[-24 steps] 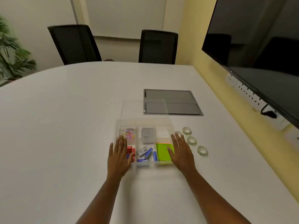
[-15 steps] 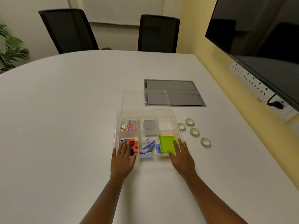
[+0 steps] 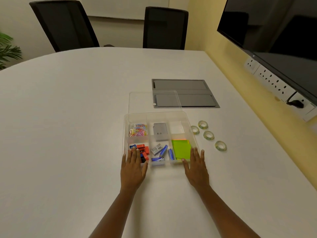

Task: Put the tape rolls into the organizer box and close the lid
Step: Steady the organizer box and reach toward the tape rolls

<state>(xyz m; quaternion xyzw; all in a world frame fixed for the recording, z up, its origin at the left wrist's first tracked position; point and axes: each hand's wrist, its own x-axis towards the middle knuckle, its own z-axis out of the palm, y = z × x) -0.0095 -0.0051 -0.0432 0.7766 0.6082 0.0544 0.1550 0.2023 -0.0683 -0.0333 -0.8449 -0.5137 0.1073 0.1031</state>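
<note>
**Open organizer box, four loose tape rolls, two flat hands**

Organizer box [image 3: 126,134]: clear plastic, six compartments, sitting open on the white table [image 3: 68,117]. Its clear lid [image 3: 140,102] is lying flat just behind it, partly overlapping a grey inset panel [image 3: 193,90].

Contents: coloured paper clips [image 3: 138,130] lying in the far-left compartment; a grey case [image 3: 160,131] in the far-middle; red and blue small items [image 3: 143,149] in the near-left; blue tubes and small boxes [image 3: 161,152] in the near-middle; green sticky notes [image 3: 181,149] filling the near-right. The far-right compartment is showing only its pale floor.

Tape rolls [image 3: 208,135]: four, clear, lying flat on the table just right of the box, outside it, apart from both hands.

Left hand [image 3: 133,167]: resting palm down, fingers spread, over the near-left corner of the box, gripping nothing.

Right hand [image 3: 196,169]: lying palm down, fingers extended, at the near-right corner, gripping nothing.
</note>
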